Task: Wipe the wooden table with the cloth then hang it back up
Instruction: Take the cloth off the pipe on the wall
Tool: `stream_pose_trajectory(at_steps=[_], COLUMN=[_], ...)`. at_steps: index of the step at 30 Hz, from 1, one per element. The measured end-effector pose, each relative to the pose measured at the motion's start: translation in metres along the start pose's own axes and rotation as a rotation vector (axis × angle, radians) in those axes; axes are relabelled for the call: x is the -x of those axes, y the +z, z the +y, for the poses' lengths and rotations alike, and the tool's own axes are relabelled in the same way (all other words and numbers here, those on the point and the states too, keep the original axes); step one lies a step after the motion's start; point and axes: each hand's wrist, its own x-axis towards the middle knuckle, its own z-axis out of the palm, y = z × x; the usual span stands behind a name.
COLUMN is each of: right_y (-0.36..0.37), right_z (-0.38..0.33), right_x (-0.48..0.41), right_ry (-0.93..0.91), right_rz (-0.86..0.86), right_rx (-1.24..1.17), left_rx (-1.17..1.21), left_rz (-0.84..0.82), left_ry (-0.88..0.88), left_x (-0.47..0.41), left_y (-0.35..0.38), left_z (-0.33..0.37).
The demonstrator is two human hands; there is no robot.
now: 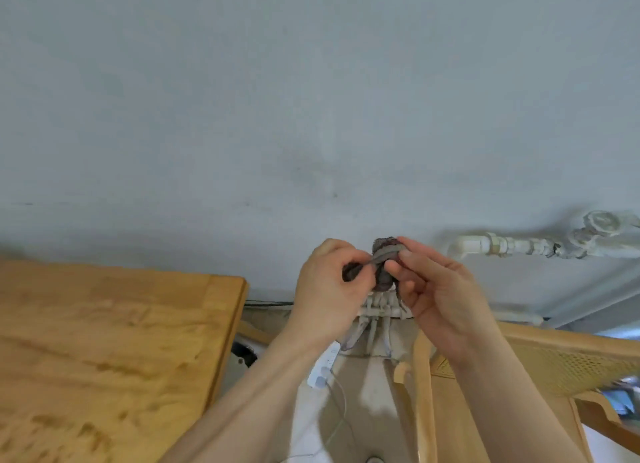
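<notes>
light: soft, even, dim-ish | shadows: faint | blur: right edge smeared | distortion: wide-angle bowing at edges

A pale grey-blue wall fills most of the view — faintly scuffed. A white pipe with a valve runs along it (at right), above a tan cane-seated chair.

Both hands are raised side by side against the cloth, which serves as the landmark. The left hand is held just left of the cloth, its fingers curled and closed on a twisted end of it. The right hand is held just right of the cloth, thumb and forefinger pinched on its knotted middle. Both forearms are bare and are extended upward from below the cloth, converging toward it.
</notes>
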Motion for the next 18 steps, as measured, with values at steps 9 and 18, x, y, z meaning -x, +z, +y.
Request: stream_pose_trajectory(at_steps=[9,18], right_y=[0.122,0.183], right_z=[0.086,0.177], right_x=[0.100,0.183], right_ry=[-0.197,-0.211], right_rz=[-0.247,-0.791], right_rx=[0.476,0.751], left_rx=[0.233,0.511], left_rz=[-0.231,-0.230], left_ry=[-0.001,-0.137], left_x=[0.107,0.243], left_y=[-0.204,-0.342], left_z=[0.010,-0.042])
